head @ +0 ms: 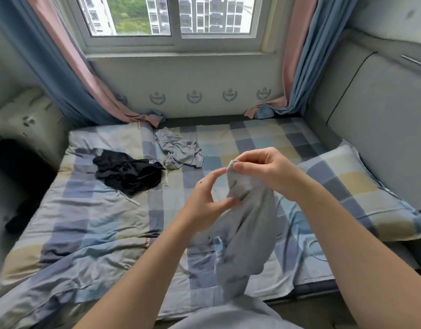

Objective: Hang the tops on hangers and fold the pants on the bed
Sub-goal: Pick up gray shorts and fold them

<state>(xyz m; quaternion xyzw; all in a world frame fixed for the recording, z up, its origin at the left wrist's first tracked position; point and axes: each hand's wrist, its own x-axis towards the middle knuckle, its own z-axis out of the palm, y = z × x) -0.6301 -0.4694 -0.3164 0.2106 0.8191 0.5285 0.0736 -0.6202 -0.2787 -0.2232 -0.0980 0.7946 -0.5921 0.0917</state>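
A grey garment [247,233] hangs in the air over the bed [90,222], its lower end trailing toward my body. My right hand [264,169] pinches its top edge between thumb and fingers. My left hand [204,200] pinches a fold of the same cloth a little lower, index finger raised beside the top edge. Farther back on the checked cover lie a crumpled black garment [128,172] with drawstrings and a crumpled grey garment [178,150]. No hanger is in view.
A checked pillow [356,193] lies at the bed's right side against a padded headboard [383,129]. Blue and pink curtains [69,74] hang down onto the bed's far corners below the window. A dark shape [17,162] sits left of the bed.
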